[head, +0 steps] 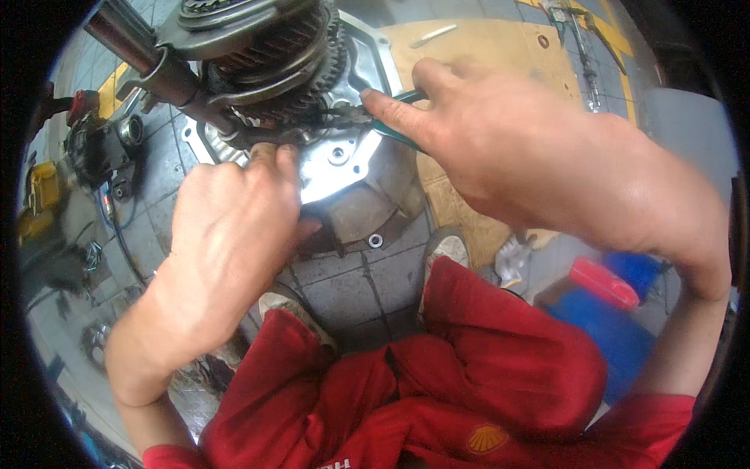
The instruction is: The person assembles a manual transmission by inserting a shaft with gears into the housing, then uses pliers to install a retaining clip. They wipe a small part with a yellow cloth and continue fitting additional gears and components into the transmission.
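Note:
A gear assembly (269, 64) with toothed rings and a shift fork stands on a bright metal gearbox housing (345, 167). My right hand (457, 111) holds pliers with green handles (394, 132), their jaws pointing left to the base of the gears. My left hand (240, 193) is at the housing's near left edge, its fingertips against a dark metal part (258, 138) below the shift fork. The thumb lies lower, near the housing's side. A thick metal shaft (126, 35) rises at the upper left. The contact at the plier tips is too blurred to tell.
A cardboard sheet (492, 47) under the right arm bears a white pen-like item (433, 36) and a small ring (543, 41). A small metal ring (375, 241) lies near the housing. Dark mechanical parts (96, 146) stand left; a blue and red object (603, 284) lies right.

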